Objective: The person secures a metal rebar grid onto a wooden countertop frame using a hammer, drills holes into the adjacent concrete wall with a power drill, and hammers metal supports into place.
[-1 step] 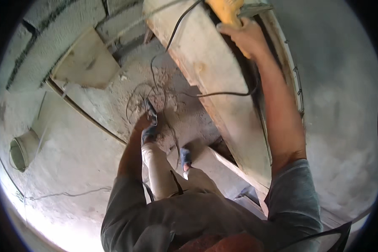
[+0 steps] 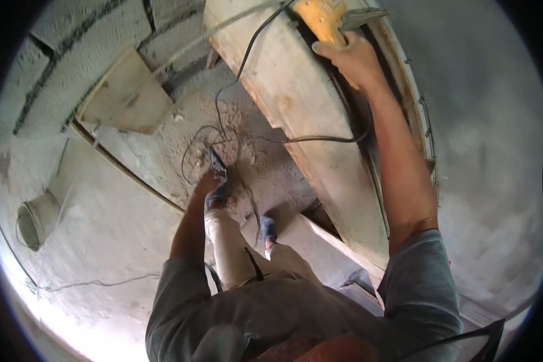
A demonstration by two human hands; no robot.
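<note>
My right hand (image 2: 357, 59) reaches far forward, its fingers wrapped round the handle of a yellow power tool (image 2: 321, 19) at the top edge of the picture. The tool's far end is out of view. It is over a long pale board (image 2: 295, 102) with worn edges, beside a dark gap. My left hand (image 2: 209, 181) hangs low by my shoe and is closed on a dark slim object (image 2: 216, 160), whose kind I cannot make out. A black cable (image 2: 247, 60) crosses the board and loops down to the floor near that hand.
Rubble and dust (image 2: 235, 120) cover the floor ahead of my feet. A pale, dirty bucket (image 2: 127, 96) leans by the block wall (image 2: 90, 54). Another bucket (image 2: 37, 218) is at the far left. A thin pole (image 2: 123, 166) runs diagonally, and a grey wall (image 2: 489, 151) rises on the right.
The yellow tool has shifted slightly downward in the picture. My left hand and the dark object appear slightly lower too. Both hands keep their hold.
</note>
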